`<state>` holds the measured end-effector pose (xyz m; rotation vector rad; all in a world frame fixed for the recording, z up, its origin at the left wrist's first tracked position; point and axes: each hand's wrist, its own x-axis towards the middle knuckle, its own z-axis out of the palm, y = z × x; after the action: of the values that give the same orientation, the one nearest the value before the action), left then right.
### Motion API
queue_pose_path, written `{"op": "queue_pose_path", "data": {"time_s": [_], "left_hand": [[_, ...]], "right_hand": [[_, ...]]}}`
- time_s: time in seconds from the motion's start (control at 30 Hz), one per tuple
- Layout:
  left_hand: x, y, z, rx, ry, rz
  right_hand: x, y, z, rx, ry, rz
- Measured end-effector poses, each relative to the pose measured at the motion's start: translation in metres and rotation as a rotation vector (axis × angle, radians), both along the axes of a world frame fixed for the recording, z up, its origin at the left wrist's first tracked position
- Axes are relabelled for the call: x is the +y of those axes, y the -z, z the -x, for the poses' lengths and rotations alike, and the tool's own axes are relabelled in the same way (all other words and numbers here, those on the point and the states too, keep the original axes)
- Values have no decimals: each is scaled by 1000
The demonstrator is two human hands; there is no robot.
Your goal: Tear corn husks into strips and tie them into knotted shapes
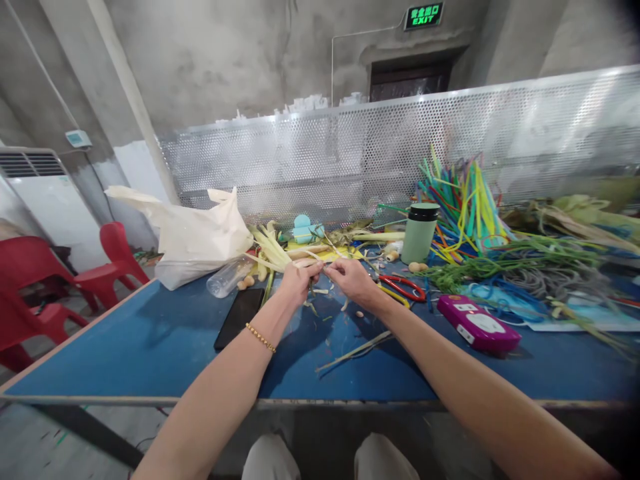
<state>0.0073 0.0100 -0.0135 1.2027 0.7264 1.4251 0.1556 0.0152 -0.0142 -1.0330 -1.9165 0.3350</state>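
Note:
Over the middle of the blue table, my two hands nearly meet at the fingertips. Closed around the base of a bunch of pale green-yellow plant strips is my left hand; the strips fan out up and to the left. My right hand has thumb and fingers pinched together beside the left fingertips, and what sits in the pinch is too small to make out. Small plant scraps lie below the hands. A dry split stalk rests nearer the front edge.
A white plastic bag, a clear plastic bottle and a black phone are on the left. Rightward stand red-handled pliers, a green tumbler, a purple box, colourful strips and green stems.

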Motion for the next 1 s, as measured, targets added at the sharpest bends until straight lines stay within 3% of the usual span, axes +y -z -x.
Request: {"op": "queue_pose_path", "data": {"time_s": [0.07, 0.23, 0.37, 0.57, 0.83, 1.0], "left_hand": [[0, -1, 1, 35, -2, -23], [-5, -2, -3, 202, -20, -5], [-15, -5, -10, 326, 70, -5], [-23, -7, -12, 350, 142, -34], [-17, -6, -8, 115, 235, 136], [-12, -8, -4, 12, 172, 200]], "right_hand": [[-1, -4, -5, -22, 22, -19], [-6, -21, -23, 4, 272, -107], [-6, -24, -22, 3, 204, -59], [-2, -20, -18, 3, 138, 60], [1, -20, -25, 164, 62, 100], [-3, -25, -27, 82, 201, -20]]}}
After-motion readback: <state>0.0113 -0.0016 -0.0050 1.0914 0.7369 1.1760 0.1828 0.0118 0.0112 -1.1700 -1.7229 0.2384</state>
